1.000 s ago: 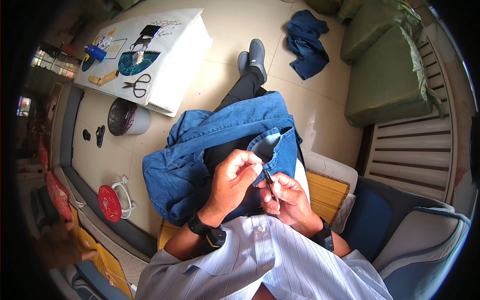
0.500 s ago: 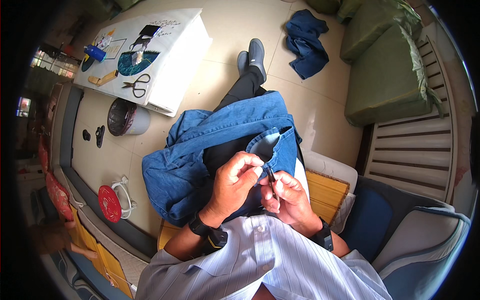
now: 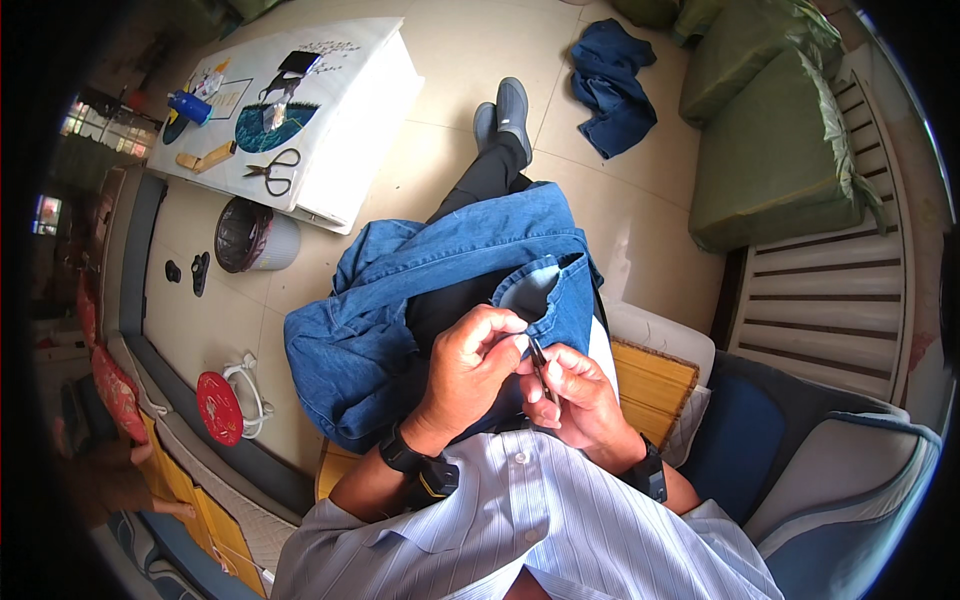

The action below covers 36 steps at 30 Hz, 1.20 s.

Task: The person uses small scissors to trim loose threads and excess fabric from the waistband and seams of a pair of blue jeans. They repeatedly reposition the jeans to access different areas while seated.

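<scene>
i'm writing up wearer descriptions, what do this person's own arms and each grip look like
The left grip and right grip are ungloved. Pale blue, finely striped shirt sleeves leave the forearms bare. A black left wristband sits beside a boxy black unit with a yellow accent; the right wristband is also black. No cables show.

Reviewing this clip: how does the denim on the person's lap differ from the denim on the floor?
The denim on the lap looks a lighter blue; the denim on the floor looks darker.
The lap piece is draped across the legs, with a hem opening showing; the floor piece lies crumpled.
The left hand is at the lap piece's hem; no hand touches the floor piece.
Both are blue.
</scene>
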Tool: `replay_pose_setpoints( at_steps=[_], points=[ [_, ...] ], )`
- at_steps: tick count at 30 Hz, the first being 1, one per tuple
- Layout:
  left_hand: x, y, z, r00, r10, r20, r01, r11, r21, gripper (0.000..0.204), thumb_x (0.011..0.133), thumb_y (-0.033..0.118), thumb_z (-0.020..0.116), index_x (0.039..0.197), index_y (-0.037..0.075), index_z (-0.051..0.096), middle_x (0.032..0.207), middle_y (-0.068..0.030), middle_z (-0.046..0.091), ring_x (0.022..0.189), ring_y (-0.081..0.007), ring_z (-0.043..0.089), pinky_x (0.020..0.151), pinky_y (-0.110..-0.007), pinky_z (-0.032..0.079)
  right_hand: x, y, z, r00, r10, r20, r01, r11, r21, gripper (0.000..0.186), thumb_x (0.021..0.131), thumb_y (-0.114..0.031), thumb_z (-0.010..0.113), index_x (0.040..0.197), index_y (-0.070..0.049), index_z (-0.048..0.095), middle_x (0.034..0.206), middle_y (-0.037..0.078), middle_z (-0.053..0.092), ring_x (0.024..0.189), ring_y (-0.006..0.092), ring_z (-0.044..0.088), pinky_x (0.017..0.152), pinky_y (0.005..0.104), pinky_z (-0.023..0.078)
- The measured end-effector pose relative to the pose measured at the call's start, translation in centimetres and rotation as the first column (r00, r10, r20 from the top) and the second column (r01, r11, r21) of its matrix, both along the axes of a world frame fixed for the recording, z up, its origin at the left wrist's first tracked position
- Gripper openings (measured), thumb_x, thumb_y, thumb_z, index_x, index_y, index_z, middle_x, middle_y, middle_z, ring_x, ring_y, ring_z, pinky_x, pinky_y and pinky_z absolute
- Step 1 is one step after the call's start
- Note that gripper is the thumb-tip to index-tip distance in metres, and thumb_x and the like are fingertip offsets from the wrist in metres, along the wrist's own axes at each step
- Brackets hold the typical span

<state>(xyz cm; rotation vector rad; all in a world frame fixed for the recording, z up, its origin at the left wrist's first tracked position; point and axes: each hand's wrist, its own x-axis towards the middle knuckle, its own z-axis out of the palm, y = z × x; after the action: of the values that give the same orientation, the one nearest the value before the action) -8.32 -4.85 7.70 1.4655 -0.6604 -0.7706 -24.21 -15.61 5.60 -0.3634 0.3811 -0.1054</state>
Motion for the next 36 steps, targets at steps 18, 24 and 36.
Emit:
replay_pose_setpoints(
  at_steps=[18,24,36],
  points=[
    [-0.17,-0.03,0.27,1.0,0.006,-0.026,-0.006,1.0,0.006,0.017,0.099,-0.007,0.067,0.114,-0.003,0.064,0.099,-0.0063,0.072,0.086,-0.0094,0.071,0.075,-0.025,0.06,-0.11,-0.01,-0.06,1.0,-0.009,0.001,0.009,1.0,0.028,0.031,0.11,-0.026,0.062,0.123,0.001,0.066,0.095,0.007,0.067,0.064,0.0089,0.053,0.056,0.024,0.042],
    [-0.14,-0.04,0.35,1.0,-0.001,-0.011,0.001,1.0,0.013,0.017,0.099,-0.007,0.067,0.115,-0.003,0.065,0.098,-0.0063,0.073,0.086,-0.009,0.071,0.075,-0.025,0.059,-0.16,-0.04,-0.23,1.0,-0.005,0.003,0.004,0.999,0.035,0.031,0.11,-0.027,0.061,0.122,0.001,0.066,0.095,0.007,0.067,0.064,0.0089,0.052,0.055,0.0241,0.042],
    [-0.2,0.04,0.0,0.999,-0.003,-0.036,0.003,1.0,-0.001,0.017,0.099,-0.007,0.066,0.115,-0.003,0.064,0.1,-0.0068,0.072,0.086,-0.0097,0.071,0.075,-0.026,0.06,-0.06,0.05,-0.27,1.0,-0.012,0.01,0.012,0.999,0.035,0.031,0.111,-0.027,0.059,0.123,0.0,0.067,0.094,0.007,0.067,0.064,0.009,0.052,0.055,0.0245,0.042]
  ],
)
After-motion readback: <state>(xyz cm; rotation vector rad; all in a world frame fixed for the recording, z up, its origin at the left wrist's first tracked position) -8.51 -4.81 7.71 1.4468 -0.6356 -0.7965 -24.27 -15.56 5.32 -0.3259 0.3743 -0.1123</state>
